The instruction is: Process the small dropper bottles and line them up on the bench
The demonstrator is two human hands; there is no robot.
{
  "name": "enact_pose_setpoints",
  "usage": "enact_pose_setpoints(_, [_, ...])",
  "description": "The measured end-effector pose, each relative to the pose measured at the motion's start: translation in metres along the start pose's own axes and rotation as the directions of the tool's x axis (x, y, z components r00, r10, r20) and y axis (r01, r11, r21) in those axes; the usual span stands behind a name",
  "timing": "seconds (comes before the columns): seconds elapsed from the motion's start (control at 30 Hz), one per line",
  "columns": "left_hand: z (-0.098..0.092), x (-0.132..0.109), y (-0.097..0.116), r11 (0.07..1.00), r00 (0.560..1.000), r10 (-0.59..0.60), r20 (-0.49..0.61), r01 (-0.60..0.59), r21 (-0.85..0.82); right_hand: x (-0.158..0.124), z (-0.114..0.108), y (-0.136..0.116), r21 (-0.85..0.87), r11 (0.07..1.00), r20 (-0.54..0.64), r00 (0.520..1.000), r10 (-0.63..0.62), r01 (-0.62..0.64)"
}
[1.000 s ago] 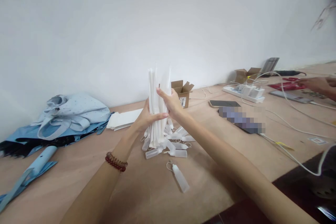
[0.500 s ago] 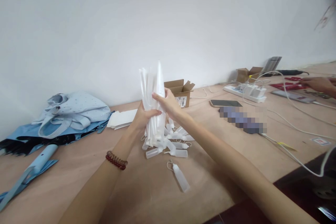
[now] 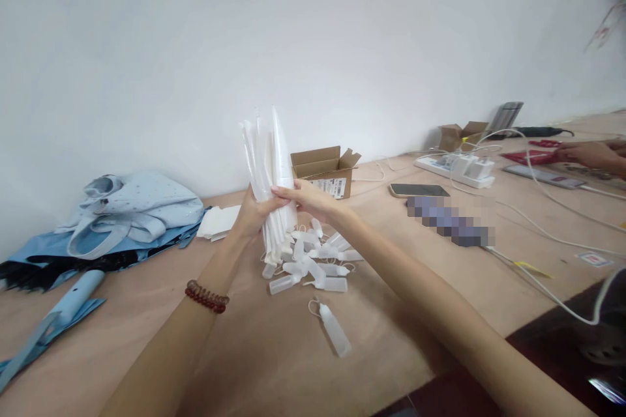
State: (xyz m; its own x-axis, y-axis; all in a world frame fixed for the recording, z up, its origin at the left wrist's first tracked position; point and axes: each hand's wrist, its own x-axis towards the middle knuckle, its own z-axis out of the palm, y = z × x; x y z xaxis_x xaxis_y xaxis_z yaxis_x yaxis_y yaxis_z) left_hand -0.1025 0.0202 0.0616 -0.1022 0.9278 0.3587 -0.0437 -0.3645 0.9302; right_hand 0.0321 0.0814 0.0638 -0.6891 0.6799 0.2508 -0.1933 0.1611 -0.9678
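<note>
A bundle of long, translucent white plastic sleeves or bags point(image 3: 280, 156) stands upright between both hands. My left hand point(image 3: 253, 214) is closed round its left side at mid-height, thumb across the front. On the right side, my right hand point(image 3: 310, 198) grips it too, its thumb near the left one. Just below and behind the bundle's lower end lies a loose pile of small translucent squeeze bottles point(image 3: 335, 284) with looped caps; whether the bundle touches them I cannot tell. One separate bottle point(image 3: 335, 332) lies nearer to me.
Behind the pile stands an open cardboard box point(image 3: 317, 159). White sheets point(image 3: 215, 223), a light blue bag point(image 3: 141, 205) and a folded blue umbrella point(image 3: 78, 296) are at left. A phone point(image 3: 419, 191), a power strip point(image 3: 460, 172) and cables lie right; another person's hand point(image 3: 591, 158) works beyond.
Both hands have shifted left with the bundle, showing more of the cardboard box and the bottle pile. The right hand has lowered slightly. The other person's hand has moved a little at far right.
</note>
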Motion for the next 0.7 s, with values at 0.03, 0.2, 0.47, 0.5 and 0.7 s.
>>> enact_pose_setpoints(0.03, [0.000,-0.001,0.002,1.000,1.000,0.000,0.005,0.000,0.005,0.000,-0.001,0.001,0.011,1.000,-0.006,1.000,-0.012,0.012])
enact_pose_setpoints(0.2, [-0.002,-0.002,0.010,0.998,0.999,-0.025,0.040,0.027,-0.052,0.001,-0.006,0.003,0.046,0.999,-0.048,0.999,-0.025,0.027])
enact_pose_setpoints(0.47, [-0.019,0.004,0.010,0.979,0.993,-0.109,-0.053,0.098,-0.177,0.001,-0.014,0.001,0.116,0.991,-0.147,0.988,-0.054,0.071])
enact_pose_setpoints(0.5, [-0.021,0.005,0.009,0.979,0.989,-0.128,-0.075,0.114,-0.167,0.001,-0.014,0.002,0.095,0.992,-0.191,0.980,-0.063,0.082])
enact_pose_setpoints(0.7, [-0.024,0.007,0.003,0.990,0.988,-0.118,-0.104,0.108,-0.096,0.002,-0.010,0.006,0.024,0.988,-0.325,0.935,-0.139,0.155])
